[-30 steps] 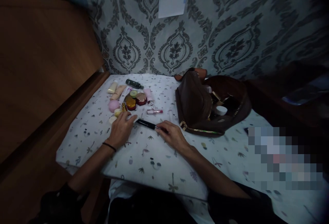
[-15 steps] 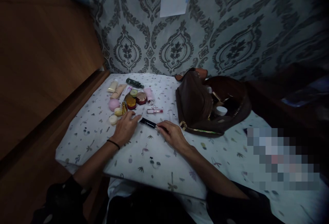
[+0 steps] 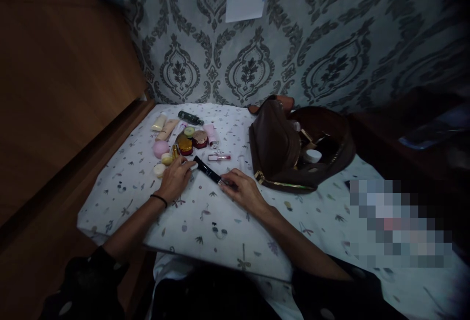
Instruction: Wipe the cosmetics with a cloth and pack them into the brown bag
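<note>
A slim black cosmetic tube (image 3: pixel 207 170) with a silver end lies at a slant just above the patterned cloth. My right hand (image 3: pixel 242 190) pinches its silver end between thumb and fingers. Close to the tube's far end is my left hand (image 3: pixel 175 179), fingers curled together, with a small whitish thing (image 3: pixel 193 166) at the tips that I cannot make out. Beside the left hand sit a cream round jar (image 3: pixel 159 171), a yellow round jar (image 3: pixel 166 158) and a gold tube (image 3: pixel 176 150). A lip gloss tube (image 3: pixel 219 157) lies beyond the black tube.
An open brown handbag (image 3: pixel 277 148) stands at the right, a white-lidded jar (image 3: pixel 313 155) inside. Behind the hands are a pink ball-shaped item (image 3: pixel 161 149), gold-lidded jars (image 3: pixel 185 144), a dark green bottle (image 3: pixel 190 117) and a pink tube (image 3: pixel 210 135). A wooden panel (image 3: pixel 66 85) borders the left.
The black tube has tilted more steeply, its far end swinging up and away from my left fingertips. My left hand has shifted slightly left; the right keeps its pinch.
</note>
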Demonstrator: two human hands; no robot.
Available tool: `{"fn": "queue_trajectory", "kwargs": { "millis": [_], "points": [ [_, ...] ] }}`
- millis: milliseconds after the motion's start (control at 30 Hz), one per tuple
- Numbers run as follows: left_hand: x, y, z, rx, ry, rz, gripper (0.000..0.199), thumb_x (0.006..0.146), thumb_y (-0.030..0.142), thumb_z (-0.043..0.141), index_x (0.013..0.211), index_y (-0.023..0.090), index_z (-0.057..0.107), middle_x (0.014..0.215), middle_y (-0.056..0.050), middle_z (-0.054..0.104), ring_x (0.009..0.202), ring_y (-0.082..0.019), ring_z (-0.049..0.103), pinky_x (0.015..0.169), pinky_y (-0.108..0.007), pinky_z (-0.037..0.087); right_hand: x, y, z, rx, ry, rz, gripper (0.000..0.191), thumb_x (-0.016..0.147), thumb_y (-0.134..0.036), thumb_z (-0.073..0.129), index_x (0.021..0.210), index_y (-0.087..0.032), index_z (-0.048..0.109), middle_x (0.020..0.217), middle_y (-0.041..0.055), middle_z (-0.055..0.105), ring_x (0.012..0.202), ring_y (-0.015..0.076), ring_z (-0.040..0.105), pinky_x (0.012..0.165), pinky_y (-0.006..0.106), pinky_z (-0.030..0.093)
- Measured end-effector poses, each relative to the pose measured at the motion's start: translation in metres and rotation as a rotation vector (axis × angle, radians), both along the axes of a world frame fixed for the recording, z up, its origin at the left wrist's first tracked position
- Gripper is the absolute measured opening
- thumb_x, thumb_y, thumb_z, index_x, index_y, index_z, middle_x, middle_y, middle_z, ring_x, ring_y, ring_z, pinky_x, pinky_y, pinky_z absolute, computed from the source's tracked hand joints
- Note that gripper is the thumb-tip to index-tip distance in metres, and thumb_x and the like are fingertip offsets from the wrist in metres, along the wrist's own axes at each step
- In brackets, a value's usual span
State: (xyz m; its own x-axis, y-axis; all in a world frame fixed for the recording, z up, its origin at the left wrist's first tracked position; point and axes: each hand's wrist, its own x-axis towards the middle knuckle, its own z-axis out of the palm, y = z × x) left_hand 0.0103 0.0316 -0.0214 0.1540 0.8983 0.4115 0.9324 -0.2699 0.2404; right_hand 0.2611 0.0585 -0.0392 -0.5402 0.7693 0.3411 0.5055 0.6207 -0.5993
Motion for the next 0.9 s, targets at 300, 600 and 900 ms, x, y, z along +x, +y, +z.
{"fn": "queue_trajectory", "kwargs": {
  "millis": [300, 600, 900],
  "points": [
    [0.029, -0.007, 0.013, -0.048, 0.061, -0.148, 0.031, 0.091, 0.014, 0.051, 0.118, 0.025, 0.063, 0.109, -0.006, 0.057, 0.101, -0.019, 0.057, 0.082, -0.031, 0.052, 0.001, -0.002, 0.005, 0.034, -0.023, 0.016, 0.028, 0.098, -0.025, 0.045, 0.115, -0.021, 0.066, 0.093, 0.0071, 0.061, 0.084, 0.0194, 0.061, 0.075, 0.031, 0.05],
    [0.064, -0.014, 0.02, -0.108, 0.255, -0.198, 0.032, 0.095, 0.015, 0.045, 0.123, 0.027, 0.056, 0.11, -0.007, 0.054, 0.102, -0.021, 0.054, 0.075, -0.029, 0.053, -0.001, 0.0, 0.001, 0.03, -0.129, -0.034, 0.021, 0.09, -0.021, 0.058, 0.11, -0.019, 0.066, 0.094, 0.0059, 0.059, 0.083, 0.019, 0.059, 0.073, 0.029, 0.049],
    [0.013, 0.011, 0.006, -0.074, 0.083, 0.074, 0.027, 0.096, 0.021, 0.049, 0.118, 0.022, 0.064, 0.107, -0.008, 0.057, 0.099, -0.022, 0.059, 0.078, -0.033, 0.052, 0.001, 0.0, 0.0, 0.045, -0.08, -0.035, 0.024, 0.096, -0.023, 0.048, 0.114, -0.019, 0.064, 0.094, 0.0072, 0.06, 0.081, 0.0194, 0.061, 0.072, 0.03, 0.05]
  ]
}}
